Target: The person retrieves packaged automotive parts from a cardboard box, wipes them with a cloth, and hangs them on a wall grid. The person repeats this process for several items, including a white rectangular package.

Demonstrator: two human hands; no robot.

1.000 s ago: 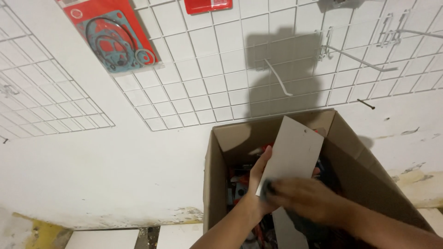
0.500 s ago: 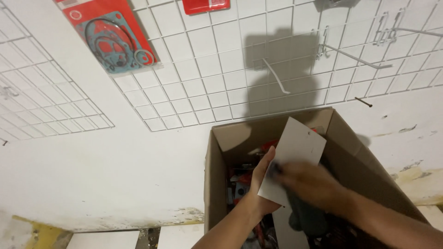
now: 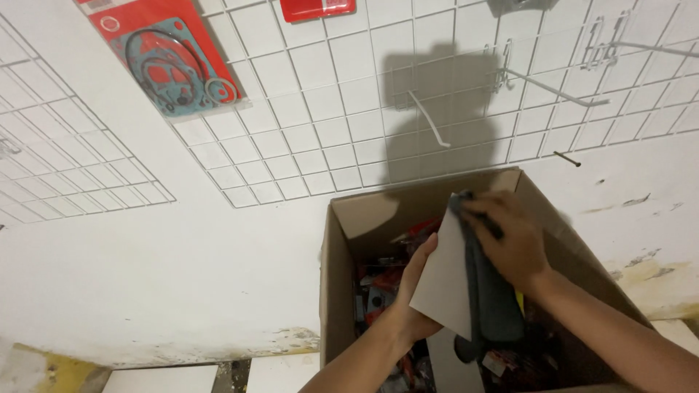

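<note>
My left hand (image 3: 415, 280) grips the left edge of a flat grey card (image 3: 445, 284), holding it upright over an open cardboard box (image 3: 336, 291). My right hand (image 3: 510, 236) presses a dark grey cloth (image 3: 489, 298) against the upper part of the card's face, and the cloth hangs down over the card's right side. Inside the box, under the card, lie several red and black packaged parts (image 3: 375, 291).
A white wire grid panel (image 3: 320, 138) covers the wall behind the box, with metal pegs (image 3: 429, 120) sticking out. A red packet of gaskets (image 3: 171, 62) hangs at the upper left and another red packet (image 3: 317, 9) at the top. White tiles (image 3: 164, 378) show at the bottom left.
My right hand with the cloth has slid from the card's lower end up to its top edge. The card has tilted more edge-on; my left hand has kept its hold.
</note>
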